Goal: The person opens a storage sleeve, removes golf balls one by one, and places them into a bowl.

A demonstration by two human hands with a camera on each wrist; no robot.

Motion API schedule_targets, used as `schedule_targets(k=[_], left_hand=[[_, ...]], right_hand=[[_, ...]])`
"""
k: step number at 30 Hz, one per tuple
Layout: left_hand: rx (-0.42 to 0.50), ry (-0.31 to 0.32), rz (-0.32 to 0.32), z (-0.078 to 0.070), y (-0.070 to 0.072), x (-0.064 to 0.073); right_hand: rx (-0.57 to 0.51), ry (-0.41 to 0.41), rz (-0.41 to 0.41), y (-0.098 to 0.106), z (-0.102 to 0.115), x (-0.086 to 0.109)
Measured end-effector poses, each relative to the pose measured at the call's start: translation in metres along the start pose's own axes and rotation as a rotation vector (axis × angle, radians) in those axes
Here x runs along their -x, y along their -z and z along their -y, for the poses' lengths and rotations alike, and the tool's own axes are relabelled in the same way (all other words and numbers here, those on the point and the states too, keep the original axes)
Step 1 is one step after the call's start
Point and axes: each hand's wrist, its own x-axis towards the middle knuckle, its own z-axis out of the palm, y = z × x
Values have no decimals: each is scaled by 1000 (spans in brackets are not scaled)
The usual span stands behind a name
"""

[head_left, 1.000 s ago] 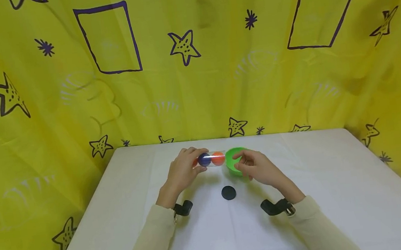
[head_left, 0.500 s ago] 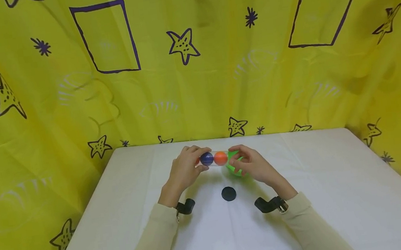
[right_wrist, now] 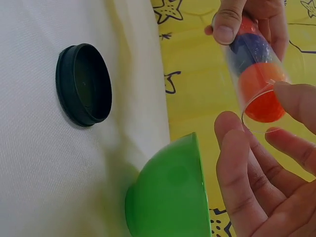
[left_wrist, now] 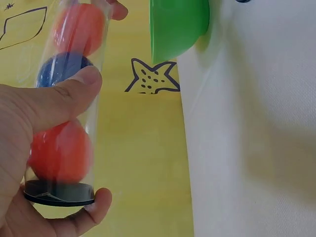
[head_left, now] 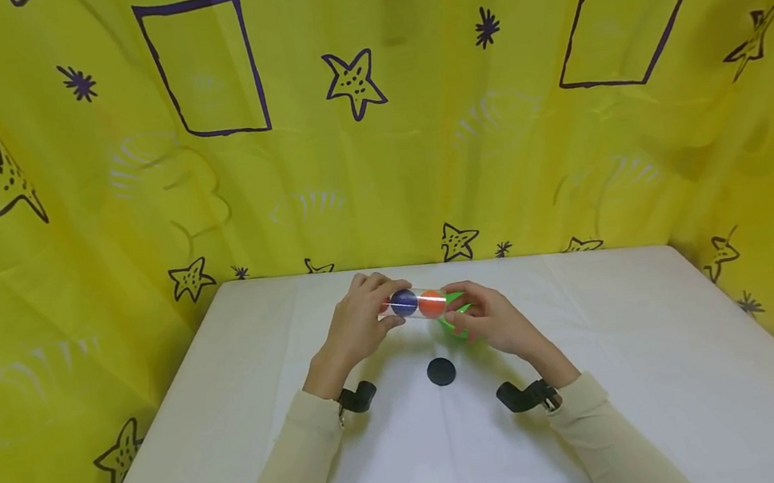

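My left hand (head_left: 357, 322) grips a clear tube (left_wrist: 98, 106) lying level above the table. Inside it sit a red ball (left_wrist: 61, 153), a blue ball (head_left: 404, 303) and an orange ball (right_wrist: 264, 91), the orange one by the uncapped mouth. A black cap (left_wrist: 59, 192) closes the other end, beside my left fingers. My right hand (head_left: 491, 317) spreads loosely bent fingers round the mouth, the thumb right at the rim. Behind and below this hand, a green bowl (right_wrist: 170, 197) stands on the table, partly hidden in the head view.
A loose black cap (right_wrist: 84, 85) lies on the white table (head_left: 414, 464) in front of the bowl, between the forearms. Behind the table hangs a yellow curtain (head_left: 319, 161) with drawn stars. Each wrist wears a black camera mount (head_left: 522, 396).
My right hand has moved left from over the bowl to the tube's mouth. The tube has shifted slightly right in my left hand, still nearly level.
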Motion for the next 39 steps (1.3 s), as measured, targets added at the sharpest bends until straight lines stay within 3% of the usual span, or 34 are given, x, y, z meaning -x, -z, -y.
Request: schedule_targets(k=[17,27,39], left_hand=[[46,27,31,4,-1,2],[69,33,31,8,-6,2],[83,36,36,9,-8,4]], right_hand=[[15,-13,-19,1,-4,0],[109,-10,-61,3,-6,0],[135,20,-83,2,-8,-1]])
